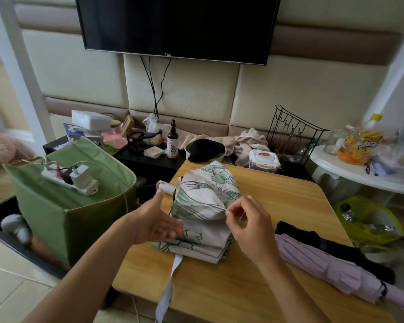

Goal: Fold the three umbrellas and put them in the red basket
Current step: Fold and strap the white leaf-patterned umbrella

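The fingers point(237, 212) of the right hand point(250, 226) are curled narrow and pinch a pleat edge of the floral umbrella point(203, 206), at the near right side of its canopy. The left hand point(155, 221) is open, fingers straight and together, its palm laid flat against the left flank of the same bundle, just below the white handle point(167, 188) that juts out beyond the thumb.

The step in hand looks like gathering the loose panels into even pleats before wrapping. To do it well, I judge the pinching fingers should draw each fold taut along its rib and lay it in one direction round the shaft, while the flat palm pins the pleats already stacked so they do not spring back. The pale strap point(173, 273) trails from under the bundle towards the near edge of the tabletop point(278, 194) and hangs over it; it needs to be kept free for closing.

The canopy is thin, limp cloth, cream with green leaf prints, creased into soft layered slabs; it will likely slip unless held firmly. The handle is smooth and cylindrical.

To the right of the pinching fingers lie a lilac umbrella point(331, 264), pleated and matte, and beyond it, touching, a black umbrella point(313, 240); both are collapsed but look loose. The tabletop is smooth pale wood grain with rounded corners.

Left of the open palm, off the tabletop, stands a green fabric bin point(56, 206). No red basket is in view.
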The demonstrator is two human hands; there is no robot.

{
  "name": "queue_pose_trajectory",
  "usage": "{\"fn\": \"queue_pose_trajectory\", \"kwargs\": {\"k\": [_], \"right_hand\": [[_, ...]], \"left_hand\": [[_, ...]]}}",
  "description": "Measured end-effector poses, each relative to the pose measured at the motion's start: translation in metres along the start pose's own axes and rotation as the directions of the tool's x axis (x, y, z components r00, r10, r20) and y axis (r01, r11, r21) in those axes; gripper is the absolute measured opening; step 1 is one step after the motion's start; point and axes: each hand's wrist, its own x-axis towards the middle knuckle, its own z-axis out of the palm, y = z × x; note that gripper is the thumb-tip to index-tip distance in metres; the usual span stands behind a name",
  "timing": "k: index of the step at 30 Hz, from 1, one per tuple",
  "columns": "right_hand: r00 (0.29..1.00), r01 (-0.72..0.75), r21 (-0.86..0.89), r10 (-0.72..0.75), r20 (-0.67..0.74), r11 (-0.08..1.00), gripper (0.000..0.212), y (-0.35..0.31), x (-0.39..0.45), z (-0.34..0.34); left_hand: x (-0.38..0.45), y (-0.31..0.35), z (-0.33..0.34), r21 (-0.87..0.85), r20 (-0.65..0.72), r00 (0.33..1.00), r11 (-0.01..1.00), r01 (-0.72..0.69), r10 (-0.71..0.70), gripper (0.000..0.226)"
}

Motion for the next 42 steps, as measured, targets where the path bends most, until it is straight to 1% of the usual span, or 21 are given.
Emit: {"fn": "queue_pose_trajectory", "kwargs": {"k": [2,8,10,11,13,15,18,21,23,25,29,31,33,34,35,36,37,38,39,40,42], "right_hand": [[1.0,0.0,0.009,0.0,0.0,1.0,0.018,0.0,0.0,0.0],[0.991,-0.09,0.091,0.098,-0.087,0.992,0.021,0.002,0.001,-0.004],[0.992,-0.095,0.108,0.103,-0.075,0.99,0.022,0.003,0.002,-0.006],[0.995,-0.085,0.112,0.091,-0.046,0.99,0.022,0.003,0.003,-0.006],[0.998,-0.053,0.107,0.048,0.047,0.993,0.021,0.002,0.002,-0.008],[0.986,-0.039,0.099,0.022,0.166,0.994,0.019,0.004,0.0,-0.008],[0.943,-0.037,0.07,0.011,0.333,0.997,0.014,0.011,-0.005,-0.005],[0.879,-0.033,0.008,0.026,0.476,0.999,0.01,0.016,-0.01,-0.004],[0.869,-0.018,-0.003,0.017,0.494,1.0,0.01,0.017,-0.011,-0.003],[0.868,-0.011,-0.015,0.017,0.496,1.0,0.011,0.017,-0.011,-0.002],[0.85,0.011,-0.047,0.016,0.526,0.999,0.008,0.017,-0.013,0.004],[0.851,0.029,-0.045,-0.001,0.525,0.999,0.007,0.016,-0.016,0.01],[0.853,0.053,-0.051,-0.018,0.521,0.997,0.007,0.019,-0.018,0.015],[0.85,0.068,-0.061,-0.025,0.525,0.996,0.007,0.021,-0.019,0.017],[0.845,0.083,-0.072,-0.032,0.533,0.994,0.006,0.022,-0.02,0.018],[0.843,0.1,-0.079,-0.042,0.537,0.992,0.006,0.024,-0.021,0.019],[0.842,0.121,-0.083,-0.058,0.536,0.989,0.005,0.024,-0.021,0.02],[0.844,0.146,-0.086,-0.079,0.53,0.986,0.005,0.025,-0.022,0.021],[0.846,0.166,-0.089,-0.095,0.525,0.982,0.006,0.025,-0.022,0.022],[0.845,0.176,-0.088,-0.105,0.524,0.98,0.007,0.025,-0.021,0.023],[0.834,0.158,-0.094,-0.082,0.546,0.983,0.011,0.023,-0.02,0.023]], "left_hand": [[0.004,-0.003,-0.004,-0.006,0.086,0.99,0.994,0.111,-0.11,0.116],[0.009,0.0,-0.01,-0.084,0.184,0.969,0.979,0.184,-0.166,0.123],[0.009,0.003,-0.004,-0.157,0.241,0.963,0.974,0.161,-0.12,0.119],[0.011,0.003,0.0,-0.245,0.282,0.957,0.958,0.146,-0.073,0.116],[0.019,0.003,0.007,-0.462,0.339,0.941,0.873,0.157,0.009,0.107],[0.03,0.002,0.01,-0.555,0.335,0.939,0.821,0.134,0.073,0.1],[0.036,0.003,0.012,-0.516,0.261,0.959,0.855,0.046,0.106,0.076],[0.043,0.005,0.01,-0.264,0.071,0.99,0.96,-0.096,0.119,0.054],[0.047,0.006,0.012,-0.139,-0.048,0.987,0.977,-0.161,0.155,0.042],[0.053,0.007,0.011,-0.132,-0.133,0.968,0.964,-0.229,0.212,0.032],[0.057,0.009,0.01,-0.176,-0.222,0.938,0.936,-0.306,0.265,0.028],[0.057,0.006,0.013,-0.146,-0.283,0.917,0.932,-0.332,0.282,0.027],[0.059,0.001,0.017,0.026,-0.376,0.859,0.93,-0.366,0.348,0.026],[0.058,-0.002,0.021,0.17,-0.444,0.802,0.917,-0.362,0.399,0.023],[0.056,-0.004,0.027,0.333,-0.522,0.712,0.88,-0.337,0.47,0.022],[0.054,-0.007,0.034,0.507,-0.573,0.571,0.802,-0.317,0.588,0.024],[0.051,-0.008,0.041,0.672,-0.545,0.406,0.672,-0.311,0.733,0.026],[0.049,-0.009,0.049,0.803,-0.432,0.269,0.503,-0.32,0.861,0.027],[0.047,-0.01,0.057,0.883,-0.272,0.189,0.323,-0.341,0.944,0.028],[0.051,-0.014,0.062,0.915,-0.104,0.206,0.174,-0.364,0.973,0.032],[0.06,-0.026,0.067,0.927,0.147,0.349,-0.006,-0.374,0.926,0.047]]}}
